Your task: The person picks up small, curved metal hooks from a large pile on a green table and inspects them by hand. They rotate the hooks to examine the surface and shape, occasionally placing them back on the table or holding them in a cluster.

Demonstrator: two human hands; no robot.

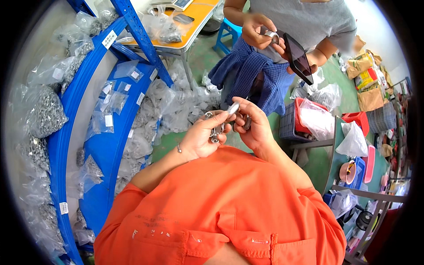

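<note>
In front of my chest, my two hands meet over small metal fittings. My left hand is closed, with several silvery metal fittings with ring ends against its fingers. Between both hands' fingertips is a shiny, rounded metal piece. My right hand pinches that piece from the right and has another small dark metal fitting by its curled fingers. Their exact kind is too small to tell. Across from me, another person's hand holds a curved metal piece, and the other a dark phone.
Blue shelves on the left hold clear bags of metal parts. Behind them stands a yellow-topped table and a blue stool. To the right are a grey crate and a green workbench with trays.
</note>
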